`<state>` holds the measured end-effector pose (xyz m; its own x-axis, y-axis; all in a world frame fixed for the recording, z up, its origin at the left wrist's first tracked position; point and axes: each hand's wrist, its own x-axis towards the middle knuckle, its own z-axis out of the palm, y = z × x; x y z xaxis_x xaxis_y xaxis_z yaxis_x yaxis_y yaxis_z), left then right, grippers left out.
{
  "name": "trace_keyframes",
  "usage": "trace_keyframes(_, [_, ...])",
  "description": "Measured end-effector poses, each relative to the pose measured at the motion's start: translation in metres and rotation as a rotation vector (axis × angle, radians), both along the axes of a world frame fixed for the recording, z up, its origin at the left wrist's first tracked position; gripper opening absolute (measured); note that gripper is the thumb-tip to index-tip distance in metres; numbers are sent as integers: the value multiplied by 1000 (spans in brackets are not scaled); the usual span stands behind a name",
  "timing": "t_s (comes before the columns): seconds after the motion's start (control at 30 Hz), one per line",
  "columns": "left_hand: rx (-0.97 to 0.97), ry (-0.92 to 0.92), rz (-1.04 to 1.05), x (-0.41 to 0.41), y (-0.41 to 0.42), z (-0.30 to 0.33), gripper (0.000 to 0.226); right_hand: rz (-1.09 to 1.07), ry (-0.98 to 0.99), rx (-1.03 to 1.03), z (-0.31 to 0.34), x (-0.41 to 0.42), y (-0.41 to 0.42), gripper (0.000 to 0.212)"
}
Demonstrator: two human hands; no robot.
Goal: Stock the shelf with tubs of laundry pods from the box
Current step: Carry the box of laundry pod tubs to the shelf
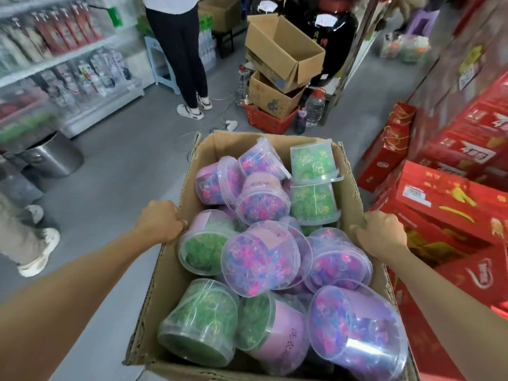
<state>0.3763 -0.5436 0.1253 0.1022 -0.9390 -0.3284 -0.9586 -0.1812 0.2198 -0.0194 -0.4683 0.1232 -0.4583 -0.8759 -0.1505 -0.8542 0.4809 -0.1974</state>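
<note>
A grey floor (115,166) carries everything; along its left edge runs a white shelf (68,59) of hanging packets, blurred, and along its right edge stand stacked red gift cartons (450,204); at the far edge a pile of empty cardboard cartons (283,53) sits on a red basket (268,121), beside a person (181,50) standing with their back turned; a steel bin (52,158) stands near the left edge. In the near middle is the open cardboard box (192,177), held up off the floor; the tubs of laundry pods (259,254) lie jumbled inside it, some purple and pink, some green, most tipped on their sides, two green ones stacked at the box's far right corner. The left hand (159,221) grips the box's left wall, fingers curled over the rim; the right hand (380,232) grips the right wall, fingers curled over that rim.
</note>
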Motion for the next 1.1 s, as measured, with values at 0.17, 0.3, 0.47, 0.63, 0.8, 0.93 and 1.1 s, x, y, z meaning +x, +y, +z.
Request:
trace_keyframes(0.17, [25, -44, -147, -38, -117, 0, 39, -76, 20, 3, -1, -29, -87, 26])
trace_keyframes(0.3, [4, -86, -295, -76, -223, -4, 41, -147, 34, 25, -6, -56, -154, 30])
trace_keyframes(0.47, [-46, -143, -501, -131, -346, 2, 40, -281, 7, -1, 1, -94, -227, 22])
trace_keyframes(0.63, [-54, -155, -578, -201, -449, 5, 38, -344, 1, -2, 4, -151, -304, 24])
trace_keyframes(0.8, [-68, -169, -648, -288, -538, 5, 34, -374, -8, -23, 1, -224, -386, 23])
trace_keyframes(0.93, [-85, -176, -642, -356, -609, 0, 37, -406, -8, -19, 7, -288, -454, 23])
trace_keyframes(1.1, [-69, -106, -584, -440, -696, -1, 33, -416, 17, 7, 17, -366, -532, 23])
